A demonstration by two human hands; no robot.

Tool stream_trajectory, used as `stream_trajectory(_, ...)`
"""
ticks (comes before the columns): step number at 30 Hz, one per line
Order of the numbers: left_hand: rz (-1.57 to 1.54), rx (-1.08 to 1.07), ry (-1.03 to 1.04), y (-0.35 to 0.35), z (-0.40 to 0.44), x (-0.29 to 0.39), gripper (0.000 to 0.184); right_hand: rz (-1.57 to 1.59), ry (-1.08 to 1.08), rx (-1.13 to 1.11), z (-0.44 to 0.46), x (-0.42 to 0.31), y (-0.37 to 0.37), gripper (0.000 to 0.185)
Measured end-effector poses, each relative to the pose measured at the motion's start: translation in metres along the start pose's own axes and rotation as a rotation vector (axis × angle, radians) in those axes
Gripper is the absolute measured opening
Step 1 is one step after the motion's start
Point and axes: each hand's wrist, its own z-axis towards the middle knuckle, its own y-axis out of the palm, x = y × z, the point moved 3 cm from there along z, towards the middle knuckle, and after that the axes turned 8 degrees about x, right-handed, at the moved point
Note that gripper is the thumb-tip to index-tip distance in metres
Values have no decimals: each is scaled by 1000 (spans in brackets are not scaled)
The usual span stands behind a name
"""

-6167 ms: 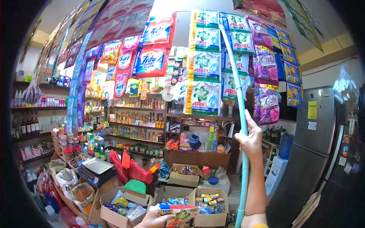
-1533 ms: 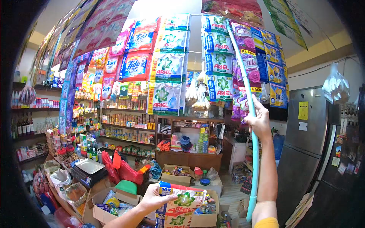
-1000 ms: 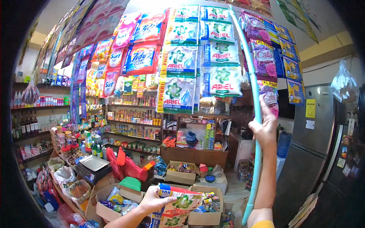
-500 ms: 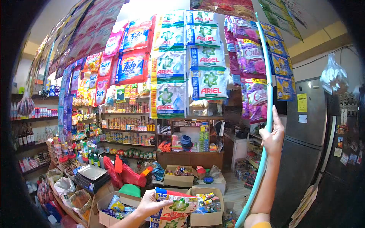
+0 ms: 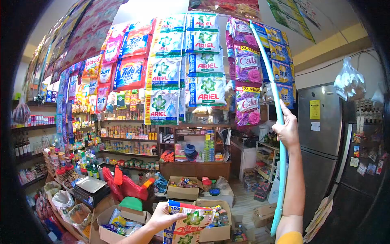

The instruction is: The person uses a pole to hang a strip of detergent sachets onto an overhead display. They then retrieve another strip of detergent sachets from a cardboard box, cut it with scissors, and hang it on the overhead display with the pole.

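Note:
My left hand is closed on a strip of Ariel detergent sachets, held low at the front, with the lower part cut off by the frame. Wrapped round a long, slightly bent pale teal pole are the fingers of my right hand. The pole leans left at its top, which reaches up beside the hanging Calla sachets. Hanging left of these are strips of Ariel sachets; Breeze sachets hang to the right. I cannot tell whether the pole's tip touches anything.
Tide packs and other sachet strips hang further left. Below stand open cardboard boxes of packets and a weighing scale. A tall grey fridge rises at the right, near a hanging plastic bag. Stocked shelves line the back.
The view has turned a little to the right. The pole's top has tilted left and its lower end has swung right, with my right hand still round it. My left hand keeps the Ariel sachets.

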Motion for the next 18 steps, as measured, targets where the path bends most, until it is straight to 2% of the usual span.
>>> stream_trajectory(6, -24, -29, 4, 7, 8, -3, 19, -66, 0, -46, 6, -10, 9, 73)
stream_trajectory(11, -14, -84, 22, 31, 20, -1, 19, 44, -7, -86, 5, -14, -13, 73)
stream_trajectory(12, 6, -94, 30, 37, 25, -5, 19, -24, 41, -78, 5, -14, -23, 74)
stream_trajectory(14, 10, -103, 44, 47, 27, -7, 19, -102, -54, -37, 6, -3, -33, 73)
stream_trajectory(18, -37, -90, 47, 60, 25, -5, 20, -204, 39, 47, -6, -2, -42, 74)
